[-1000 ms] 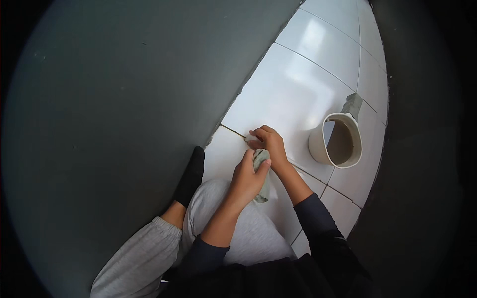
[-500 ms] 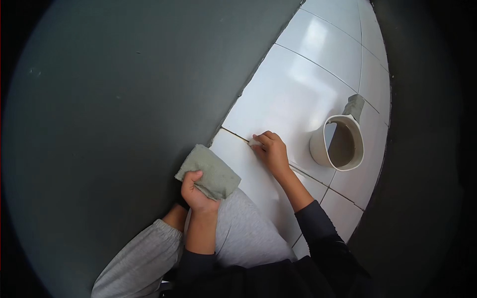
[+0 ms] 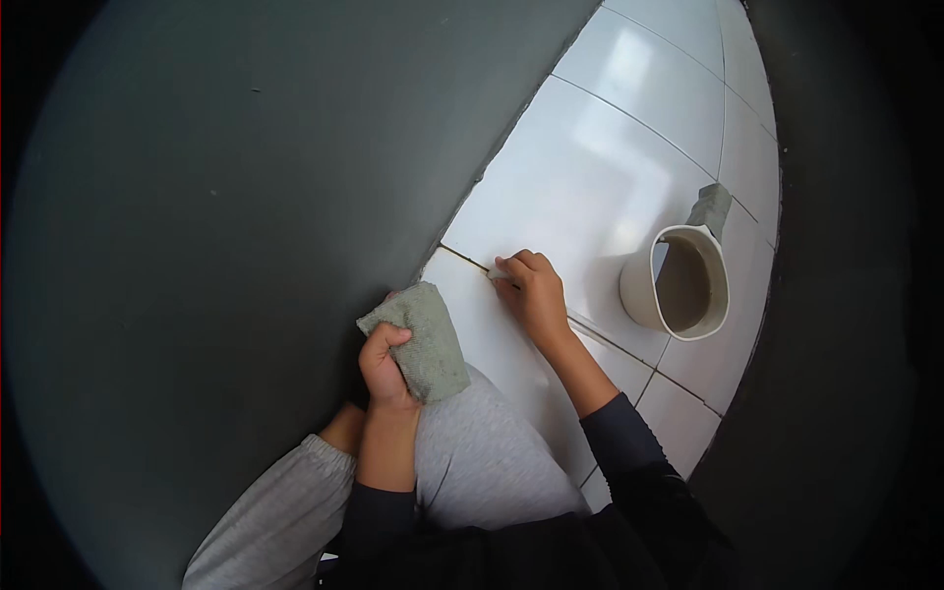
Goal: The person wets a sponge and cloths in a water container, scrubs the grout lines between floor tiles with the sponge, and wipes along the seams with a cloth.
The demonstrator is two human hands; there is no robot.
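My left hand (image 3: 386,366) grips a folded grey-green cloth (image 3: 431,344), its thumb across the front, above my bent leg. To the right of it, my right hand (image 3: 531,293) pinches a small whitish piece (image 3: 495,274) against the dark joint line between white floor tiles (image 3: 580,187). The fingers partly hide that piece, and I cannot make out what it is. Farther right, a white pot (image 3: 641,290) holding murky brownish water (image 3: 681,285) stands on the tiles, its handle (image 3: 710,208) wrapped in grey-green material.
A dark grey surface (image 3: 246,197) fills the left side and meets the tiles along a rough edge. Another dark surface (image 3: 836,295) borders the tiles on the right. My legs in light grey trousers (image 3: 482,452) are at the bottom.
My left hand has moved left with the cloth, away from my right hand, and the cloth now shows its broad face. My right hand stays at the joint line.
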